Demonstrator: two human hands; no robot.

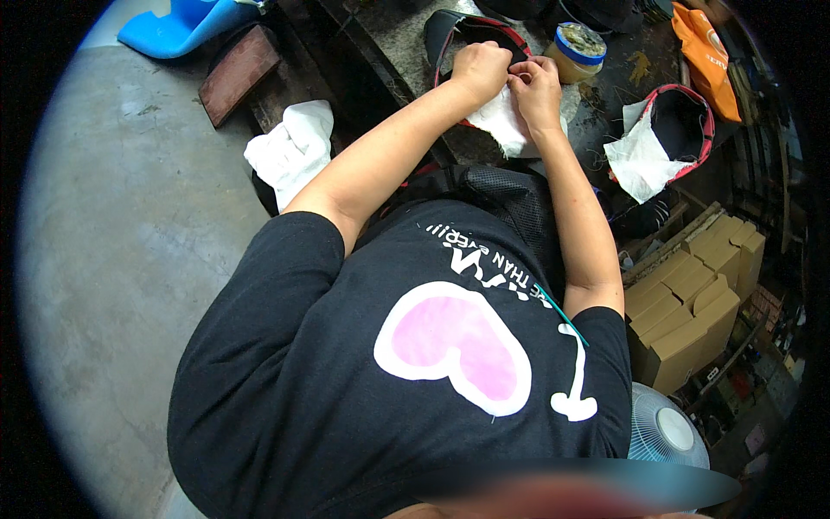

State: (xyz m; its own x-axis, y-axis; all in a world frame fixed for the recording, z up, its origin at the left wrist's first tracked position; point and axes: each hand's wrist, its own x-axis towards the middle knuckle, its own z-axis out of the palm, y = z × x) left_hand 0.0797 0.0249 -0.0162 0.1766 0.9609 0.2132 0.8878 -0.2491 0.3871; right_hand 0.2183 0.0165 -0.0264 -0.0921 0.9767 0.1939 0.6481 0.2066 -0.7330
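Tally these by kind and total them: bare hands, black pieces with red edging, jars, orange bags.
Hands: 2 (left hand, right hand)
Red-edged black pieces: 2 (piece at the hands, piece to the right)
Jar: 1
Orange bag: 1
Total: 6

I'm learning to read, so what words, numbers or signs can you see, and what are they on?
Shirt: white printed words, mostly upside down, some lost in folds, with a pink heart; I won't copy print out.
Orange bag: pale letters, partly showing; not copied either.
Jar: no letters I can make out.
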